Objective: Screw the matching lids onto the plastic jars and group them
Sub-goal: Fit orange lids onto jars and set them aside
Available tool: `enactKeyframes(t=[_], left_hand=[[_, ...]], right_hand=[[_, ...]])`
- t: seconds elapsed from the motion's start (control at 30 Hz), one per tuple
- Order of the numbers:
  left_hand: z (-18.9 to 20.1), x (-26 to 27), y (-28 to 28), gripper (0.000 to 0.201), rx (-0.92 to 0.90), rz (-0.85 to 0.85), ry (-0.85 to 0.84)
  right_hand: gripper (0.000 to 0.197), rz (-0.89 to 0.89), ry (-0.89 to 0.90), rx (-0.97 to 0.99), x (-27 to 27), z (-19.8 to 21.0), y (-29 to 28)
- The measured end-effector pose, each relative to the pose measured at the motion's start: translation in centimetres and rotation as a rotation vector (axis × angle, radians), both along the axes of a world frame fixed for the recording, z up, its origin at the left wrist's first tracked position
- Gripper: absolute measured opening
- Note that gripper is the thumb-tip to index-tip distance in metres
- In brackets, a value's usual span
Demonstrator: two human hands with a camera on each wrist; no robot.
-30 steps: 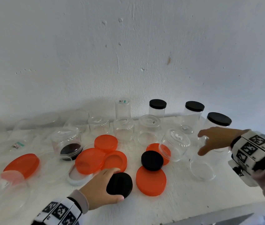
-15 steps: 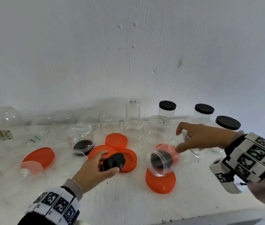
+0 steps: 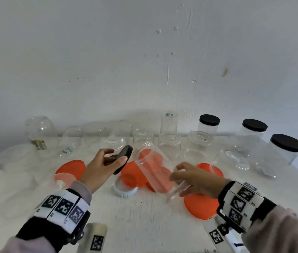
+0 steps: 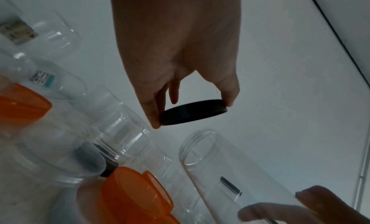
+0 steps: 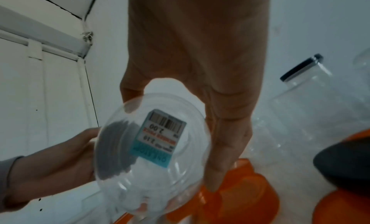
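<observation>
Near the centre of the head view, above the white desk (image 3: 140, 216), the left hand (image 3: 99, 168) pinches a round black plastic lid (image 3: 123, 158) by its rim, thumb on one side and fingers on the other; the left wrist view shows the same lid (image 4: 193, 112) held edge-on between a fingertip and the thumb of that hand (image 4: 180, 53). Just right of the lid, the right hand (image 3: 199, 181) grips a tall clear plastic jar (image 3: 153, 170) round its base end, the jar tilted with its open threaded mouth up and to the left, pointing at the lid. Lid and mouth are close but apart; a small gap shows between them in the left wrist view, where the jar (image 4: 230, 172) rises from the lower right of the frame. From the right wrist view the jar's base (image 5: 154, 148) faces the camera with a teal price sticker (image 5: 160, 138) on it, fingers of the right hand (image 5: 200, 69) wrapped about it, and the dark shape seen through the plastic is probably the lid, though blur makes it hard to be sure.

Below and behind the held jar, several orange plastic lids (image 3: 135, 174) lie on the desk, with one larger orange lid (image 3: 201, 207) in the lower right under the right wrist. Along the upper right of the desk stand three clear jars already capped with black lids (image 3: 209, 119). A row of uncapped clear jars (image 3: 170, 145) stretches across the back towards the upper left.
</observation>
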State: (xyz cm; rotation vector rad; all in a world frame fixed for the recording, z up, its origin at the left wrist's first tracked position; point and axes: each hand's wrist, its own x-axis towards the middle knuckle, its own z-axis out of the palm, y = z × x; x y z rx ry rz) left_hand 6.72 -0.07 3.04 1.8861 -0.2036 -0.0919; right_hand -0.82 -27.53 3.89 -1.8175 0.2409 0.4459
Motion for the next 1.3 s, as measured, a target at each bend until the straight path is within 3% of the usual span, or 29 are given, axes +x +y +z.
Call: enactKeyframes(t=[0.1,0.23,0.4,0.6,0.73,0.83,1.0,1.3], left_hand=[[0.3,-0.1,0.2,0.065,-0.006,0.015,-0.015],[0.7,-0.6,-0.2,0.068,-0.017,0.005,-0.040],[1.1,-1.0,-1.2,0.055,-0.025,0.003,-0.081],[2.0,-2.1,-2.6,0.076,0.093,-0.120,-0.137],[1.7,-2.5,-3.4,0.086,0.173,-0.204,-0.148],[1.4,-2.7,-3.8,0.084,0.245,-0.234,-0.182],[1.2,-2.7,-4.3,0.088,0.334,-0.265,-0.203],[1.6,-2.8,-5.3,0.090,0.395,-0.319,-0.209]], right_hand=[[0.053,0.148,0.023,0.044,0.5,-1.4,1.8],[0.048,0.151,-0.023,-0.058,1.4,-3.3,3.4],[0.093,0.239,-0.091,-0.353,2.1,-4.9,4.4],[0.114,0.327,-0.147,-0.368,2.2,-5.3,4.9],[0.106,0.331,-0.134,-0.428,2.0,-5.4,4.5],[0.100,0.309,-0.147,-0.358,2.0,-5.0,4.0],[0.105,0.267,-0.222,-0.195,1.8,-3.9,3.6],[0.102,0.270,-0.205,-0.231,1.9,-4.3,3.2]])
